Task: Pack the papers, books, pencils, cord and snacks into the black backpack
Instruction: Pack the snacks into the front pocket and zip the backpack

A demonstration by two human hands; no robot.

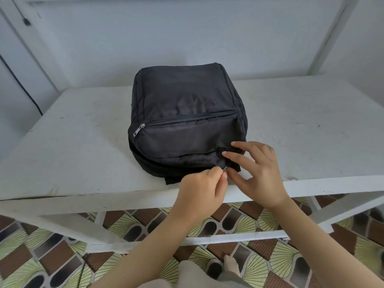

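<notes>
Pinching the zipper pull [225, 169], left fingers [215, 173] — right fingers [241, 160] splayed on backpack [187, 96].

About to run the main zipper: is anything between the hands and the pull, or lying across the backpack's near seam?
Nothing visible does. The left hand already pinches the zipper pull at the near right corner of the backpack. The right hand rests straight fingers on the fabric beside it. The seam running left shows bare.

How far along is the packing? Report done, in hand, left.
Done: only the backpack shows on the table; its front zip is closed. In hand: left hand pinches the main zip pull at the near corner, right hand presses the fabric. Left: probably finishing that zip; contents are hidden.
</notes>
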